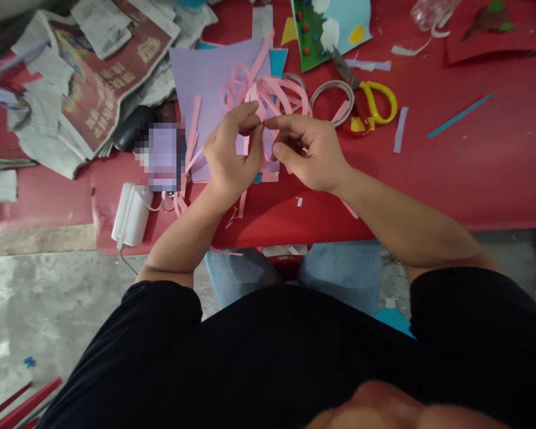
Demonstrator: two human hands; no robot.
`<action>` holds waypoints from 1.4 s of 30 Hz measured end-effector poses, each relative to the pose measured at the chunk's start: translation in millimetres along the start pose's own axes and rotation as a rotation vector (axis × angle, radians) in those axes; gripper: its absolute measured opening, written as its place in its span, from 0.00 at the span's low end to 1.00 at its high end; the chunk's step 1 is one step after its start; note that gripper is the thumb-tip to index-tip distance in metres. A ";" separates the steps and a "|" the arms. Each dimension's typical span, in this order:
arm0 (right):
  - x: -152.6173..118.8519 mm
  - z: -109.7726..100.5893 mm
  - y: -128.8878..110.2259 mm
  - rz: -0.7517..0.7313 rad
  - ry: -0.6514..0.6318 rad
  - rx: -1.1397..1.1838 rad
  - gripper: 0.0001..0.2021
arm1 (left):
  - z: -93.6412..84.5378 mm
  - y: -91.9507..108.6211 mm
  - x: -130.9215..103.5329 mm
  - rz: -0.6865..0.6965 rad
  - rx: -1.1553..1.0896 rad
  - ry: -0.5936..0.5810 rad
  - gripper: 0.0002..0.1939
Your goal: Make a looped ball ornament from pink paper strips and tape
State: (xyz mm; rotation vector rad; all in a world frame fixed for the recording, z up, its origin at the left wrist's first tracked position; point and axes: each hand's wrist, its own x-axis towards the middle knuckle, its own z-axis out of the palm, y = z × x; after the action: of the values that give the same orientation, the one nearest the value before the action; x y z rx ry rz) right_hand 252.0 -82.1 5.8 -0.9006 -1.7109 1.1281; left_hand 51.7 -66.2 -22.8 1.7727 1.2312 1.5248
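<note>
Just beyond my fingertips stands a bunch of looped pink paper strips (pixel 290 89), with one strip end rising above it. My left hand (pixel 232 149) is closed in a pinch at the base of the loops. The index finger of my right hand (pixel 312 149) reaches to that same spot, close to the left thumb tip. Its thumb is apart from the index finger, and the other fingers curl under; I see nothing held between them. Under the bunch lies a purple paper sheet (pixel 192 77). Fingers partly hide where the strips meet.
Yellow-handled scissors (pixel 379 101) and a tape roll (pixel 333 98) lie right of the loops. Crumpled newspaper (pixel 116 77), a black computer mouse (pixel 134 128) and a white power bank (pixel 131 214) are left. A blue strip (pixel 460 116) and painted card (pixel 330 30) lie farther out.
</note>
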 end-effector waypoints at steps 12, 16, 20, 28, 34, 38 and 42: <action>-7.4 -1.8 3.0 -0.171 -0.006 -0.427 0.20 | -7.1 12.9 0.6 -0.031 -0.026 -0.123 0.21; -8.5 -5.6 3.3 -0.231 0.016 -0.497 0.18 | 0.2 8.3 3.8 -0.071 -0.155 -0.061 0.25; -11.4 -9.1 -6.3 -0.162 0.018 -0.467 0.14 | 1.1 -4.1 11.2 -0.081 -0.365 -0.139 0.30; 8.5 -6.8 -6.3 -0.030 0.182 -0.221 0.18 | 2.9 -2.0 14.5 -0.105 -0.357 -0.073 0.25; 43.4 -94.7 35.2 0.133 0.465 -0.873 0.06 | 4.6 -53.7 31.0 -0.231 -0.226 -0.035 0.31; 40.0 -149.1 41.9 0.467 0.173 -1.109 0.18 | -0.6 -40.4 30.1 -0.347 -0.304 -0.052 0.23; 25.5 -160.6 17.8 0.518 -0.044 -1.055 0.30 | -4.5 8.7 24.2 -0.524 -0.383 0.008 0.04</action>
State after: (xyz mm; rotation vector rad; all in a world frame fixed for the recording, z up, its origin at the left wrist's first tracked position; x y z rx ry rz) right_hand 393.7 -4.1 29.5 -2.0516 -2.1776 0.4520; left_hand 49.3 -50.2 -2.2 1.0916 1.1889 1.3403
